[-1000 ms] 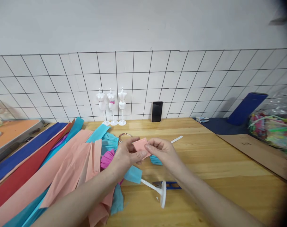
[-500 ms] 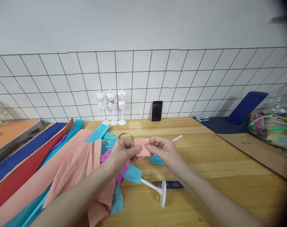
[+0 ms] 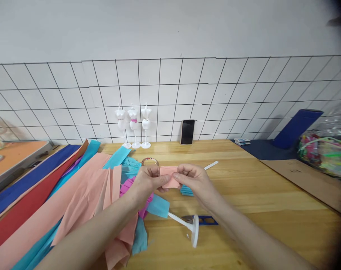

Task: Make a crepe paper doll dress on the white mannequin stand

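Observation:
Between my two hands is a small folded piece of peach crepe paper (image 3: 169,171). My left hand (image 3: 147,180) pinches its left side, thumb on the front face. From the other side, my right hand (image 3: 193,179) grips the right edge between thumb and fingers. Below them a white mannequin stand (image 3: 195,230) lies on its side, its upper end among blue and magenta crepe paper (image 3: 128,186). A stack of folded blue paper (image 3: 186,190) sits partly hidden behind my right hand. Blue-handled scissors (image 3: 208,220) lie behind the stand's base.
Long crepe paper strips (image 3: 26,228) cover the left of the wooden table (image 3: 243,210). Several small white mannequins (image 3: 133,123) and a phone (image 3: 187,132) stand by the wall. At the right are brown cardboard (image 3: 302,180), a blue roll (image 3: 296,127) and a bag of colourful items (image 3: 325,146).
Both hands keep their pinch on the peach paper, which has dipped very slightly. The whole view has shifted a little; the things on the table look unmoved.

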### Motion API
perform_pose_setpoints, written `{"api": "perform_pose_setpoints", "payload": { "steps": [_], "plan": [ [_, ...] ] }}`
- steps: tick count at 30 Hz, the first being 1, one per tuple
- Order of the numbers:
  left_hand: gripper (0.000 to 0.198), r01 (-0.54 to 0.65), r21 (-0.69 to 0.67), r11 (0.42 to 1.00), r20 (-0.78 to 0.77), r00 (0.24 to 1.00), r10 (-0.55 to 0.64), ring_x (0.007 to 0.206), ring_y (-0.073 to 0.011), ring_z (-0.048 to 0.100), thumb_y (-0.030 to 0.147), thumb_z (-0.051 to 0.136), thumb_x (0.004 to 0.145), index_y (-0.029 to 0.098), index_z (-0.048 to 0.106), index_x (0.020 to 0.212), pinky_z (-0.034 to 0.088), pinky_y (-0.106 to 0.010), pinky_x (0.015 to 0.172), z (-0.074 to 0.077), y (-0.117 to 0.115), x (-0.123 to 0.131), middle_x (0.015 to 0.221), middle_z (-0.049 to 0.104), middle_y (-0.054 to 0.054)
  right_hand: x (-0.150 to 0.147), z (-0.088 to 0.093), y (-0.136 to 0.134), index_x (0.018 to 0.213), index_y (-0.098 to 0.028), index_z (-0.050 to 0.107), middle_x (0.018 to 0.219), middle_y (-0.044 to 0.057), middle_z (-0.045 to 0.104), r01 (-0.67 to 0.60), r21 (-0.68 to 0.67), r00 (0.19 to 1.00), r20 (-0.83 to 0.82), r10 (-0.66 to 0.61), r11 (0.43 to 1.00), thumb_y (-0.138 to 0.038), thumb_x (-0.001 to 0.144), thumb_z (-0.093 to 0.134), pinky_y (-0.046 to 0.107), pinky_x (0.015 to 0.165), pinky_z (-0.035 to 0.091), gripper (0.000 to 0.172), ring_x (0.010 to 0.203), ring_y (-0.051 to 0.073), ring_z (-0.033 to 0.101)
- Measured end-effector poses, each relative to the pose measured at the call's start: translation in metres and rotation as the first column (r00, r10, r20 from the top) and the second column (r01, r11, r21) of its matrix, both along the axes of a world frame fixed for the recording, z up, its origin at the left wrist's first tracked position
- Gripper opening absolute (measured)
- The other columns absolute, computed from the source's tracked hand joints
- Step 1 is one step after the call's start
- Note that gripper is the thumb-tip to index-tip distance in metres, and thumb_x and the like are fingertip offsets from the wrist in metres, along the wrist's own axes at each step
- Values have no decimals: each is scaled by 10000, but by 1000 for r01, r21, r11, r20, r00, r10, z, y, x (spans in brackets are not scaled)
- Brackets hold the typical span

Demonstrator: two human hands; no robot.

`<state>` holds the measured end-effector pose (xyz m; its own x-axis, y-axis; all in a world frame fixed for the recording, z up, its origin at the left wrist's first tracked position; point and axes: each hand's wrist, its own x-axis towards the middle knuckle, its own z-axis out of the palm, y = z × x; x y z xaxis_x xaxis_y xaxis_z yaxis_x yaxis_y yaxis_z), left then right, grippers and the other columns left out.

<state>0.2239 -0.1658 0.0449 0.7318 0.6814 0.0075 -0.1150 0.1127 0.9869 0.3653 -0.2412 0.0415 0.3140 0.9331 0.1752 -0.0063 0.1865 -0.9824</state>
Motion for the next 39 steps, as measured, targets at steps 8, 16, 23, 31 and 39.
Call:
{"api": "perform_pose_setpoints", "payload": {
  "steps": [8, 16, 23, 31, 39],
  "plan": [
    [298, -55, -19, 998, 33, 998, 56, 448, -87, 524, 377, 779, 561, 110, 663, 622, 404, -199, 452, -4, 0, 3, 525, 620, -22, -3, 2, -1, 597, -176, 523, 539, -33, 520, -98, 18, 995, 12, 97, 995, -443, 692, 683, 237, 491, 409, 325, 505, 103, 483],
    [300, -72, 79, 994, -17, 997, 73, 436, -70, 454, 336, 772, 559, 136, 553, 516, 363, -198, 451, 0, 0, 2, 449, 507, 31, -7, 3, -1, 540, -193, 460, 493, -69, 422, -39, -17, 998, 54, 40, 999, -392, 628, 726, 226, 450, 435, 343, 466, 82, 426],
    [343, -62, 18, 998, 10, 998, 62, 415, -68, 453, 395, 775, 537, 135, 552, 519, 356, -201, 439, -1, 0, 2, 452, 520, 23, -5, 0, 1, 567, -187, 505, 512, -51, 500, -57, -9, 998, 10, 57, 998, -382, 635, 731, 213, 433, 425, 306, 479, 92, 473],
    [224, 23, 4, 1000, 78, 997, -24, 483, -59, 476, 269, 750, 592, 127, 577, 583, 353, -189, 496, 14, 5, -7, 527, 559, 25, 1, 8, 0, 598, -176, 580, 510, -46, 545, -57, 41, 997, 45, 55, 998, -363, 625, 742, 234, 463, 430, 249, 457, 91, 496],
    [181, -109, -57, 992, 123, 986, 116, 534, -70, 511, 251, 730, 639, 121, 605, 616, 416, -187, 520, 36, 17, -24, 588, 585, -1, 38, 14, -3, 753, -186, 577, 616, -19, 571, -106, -139, 877, 453, 158, 985, -372, 763, 560, 270, 543, 441, 187, 543, 120, 537]
  ]
}}
